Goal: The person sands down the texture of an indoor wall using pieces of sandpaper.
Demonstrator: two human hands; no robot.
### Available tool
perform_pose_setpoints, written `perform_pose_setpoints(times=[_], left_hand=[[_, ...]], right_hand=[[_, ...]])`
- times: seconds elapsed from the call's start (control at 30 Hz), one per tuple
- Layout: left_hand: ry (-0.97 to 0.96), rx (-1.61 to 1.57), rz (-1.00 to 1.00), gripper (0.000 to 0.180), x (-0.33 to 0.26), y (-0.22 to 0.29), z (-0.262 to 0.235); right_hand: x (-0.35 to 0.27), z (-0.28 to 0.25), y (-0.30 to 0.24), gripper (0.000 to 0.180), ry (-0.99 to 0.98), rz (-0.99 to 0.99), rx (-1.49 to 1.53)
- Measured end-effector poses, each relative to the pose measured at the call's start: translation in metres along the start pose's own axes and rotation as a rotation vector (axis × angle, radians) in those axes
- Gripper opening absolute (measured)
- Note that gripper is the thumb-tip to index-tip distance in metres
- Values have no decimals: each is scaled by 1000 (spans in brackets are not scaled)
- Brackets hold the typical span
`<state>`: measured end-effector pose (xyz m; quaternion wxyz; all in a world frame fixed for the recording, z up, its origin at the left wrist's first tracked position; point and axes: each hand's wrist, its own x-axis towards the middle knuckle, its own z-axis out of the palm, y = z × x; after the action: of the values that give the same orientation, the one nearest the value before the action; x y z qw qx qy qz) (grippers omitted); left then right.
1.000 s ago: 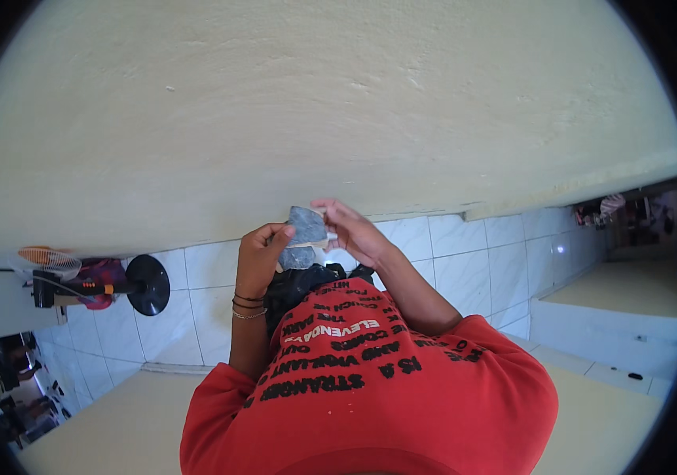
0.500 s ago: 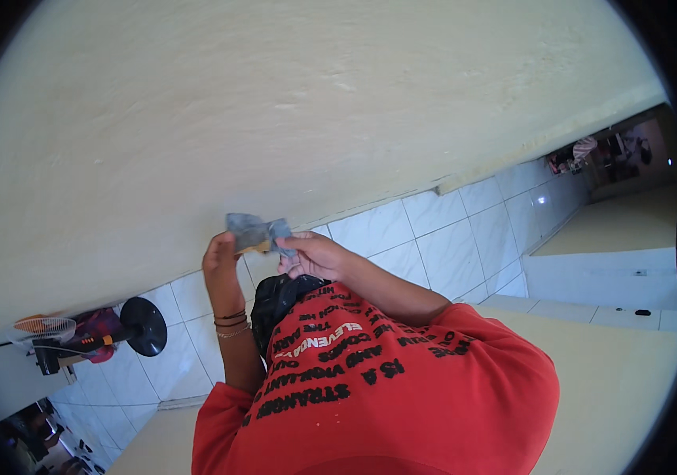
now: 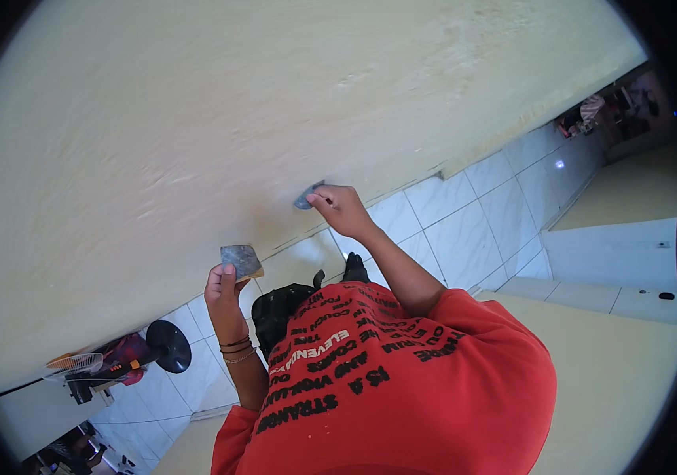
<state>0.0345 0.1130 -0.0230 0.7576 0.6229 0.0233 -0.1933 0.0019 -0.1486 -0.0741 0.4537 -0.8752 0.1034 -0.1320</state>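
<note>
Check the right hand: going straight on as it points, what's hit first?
The pale wall, most likely, with the small grey piece pinched in the right hand leading. It may already touch the wall; one view leaves that gap unclear.

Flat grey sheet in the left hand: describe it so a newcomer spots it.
Find the broad cream wall; near its lower edge is the bare left hand. It pinches the flat grey four-sided sheet, whose tan lower edge sets it apart from the smaller-looking grey piece in the bare right hand.
</note>
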Motion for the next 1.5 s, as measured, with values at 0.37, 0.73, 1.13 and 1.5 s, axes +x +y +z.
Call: perform_pose_setpoints(times=[0.37, 0.73, 1.13, 1.5], left_hand=[[-14, 62, -9, 18, 4, -4, 43], [-77, 44, -26, 19, 4, -8, 39], [-148, 78, -7, 19, 7, 3, -6], [-69, 22, -29, 20, -3, 8, -86]], right_hand=[[-28, -28, 151, 22, 81, 263, 46], [-16, -37, 207, 20, 533, 822, 586], [11, 55, 108, 78, 383, 859, -108], [7, 152, 81, 78, 234, 724, -183]])
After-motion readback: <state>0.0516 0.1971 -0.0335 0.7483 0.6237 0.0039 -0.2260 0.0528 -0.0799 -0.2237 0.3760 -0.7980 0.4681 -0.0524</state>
